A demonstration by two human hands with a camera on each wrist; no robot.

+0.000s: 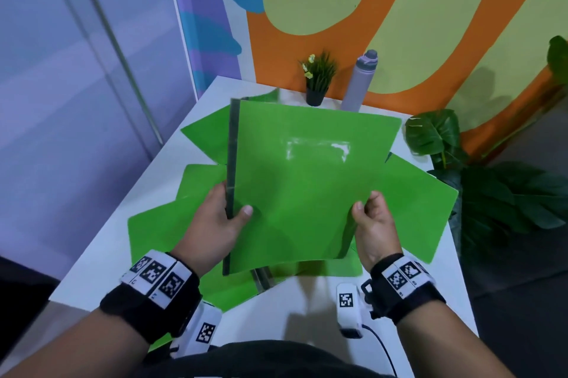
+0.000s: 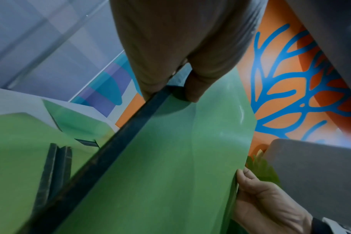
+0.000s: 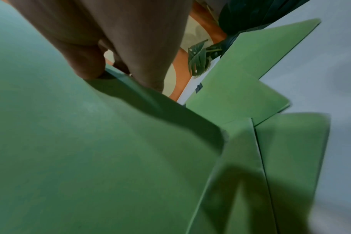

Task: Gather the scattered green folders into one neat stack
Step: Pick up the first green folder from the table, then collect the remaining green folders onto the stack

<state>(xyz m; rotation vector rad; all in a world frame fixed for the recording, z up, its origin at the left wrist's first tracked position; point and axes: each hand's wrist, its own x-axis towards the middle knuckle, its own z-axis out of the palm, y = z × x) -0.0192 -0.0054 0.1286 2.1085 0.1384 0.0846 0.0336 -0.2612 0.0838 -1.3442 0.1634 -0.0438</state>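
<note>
Left hand (image 1: 219,218): grips held folder (image 1: 304,181) at its dark spine, 9 o'clock edge
Right hand (image 1: 373,224): pinches its 3 o'clock edge
Other folders (image 1: 430,208): scattered beneath on the table (image 1: 101,261)

Both forearms are bare. Each wrist wears a black strap (image 1: 147,310) with white blocks carrying black square codes (image 1: 402,274). White camera units (image 1: 347,310) hang under the wrists, one with a black cable (image 1: 382,347).

Held folder (image 1: 295,181): smooth green plastic, a glossy sheen seen on a clear pocket on its cover.
Spine strip (image 1: 231,181): dark, smooth plastic.
Folders on the worktop (image 1: 421,205): the same smooth green sheet, seen matt in the wrist views.
Worktop (image 1: 110,254): white, smooth, matt.
Bottle (image 1: 358,82): grey, matt body with a darker plastic-looking lid.
Wrist bands (image 1: 153,304): black cloth, carrying printed white plastic blocks.
</note>
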